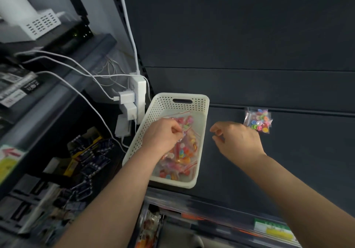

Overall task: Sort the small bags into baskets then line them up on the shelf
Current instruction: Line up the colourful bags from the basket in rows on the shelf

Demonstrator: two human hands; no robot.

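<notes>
Basket (199, 101) on shelf (288, 151), holding button bags (182, 157) — left hand (163, 134) grip pinched on a small bag (182, 134) inside, right hand (238, 140) grip loosely curled, empty, near loose bag (258, 120) — likely risk: slick plastic slipping the pinch.

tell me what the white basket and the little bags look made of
basket: likely moulded plastic, matte off-white; uniform punched holes and a cut handle slot. bags: thin clear plastic film, slightly glossy; coloured pieces show through, red seal strips.
</notes>
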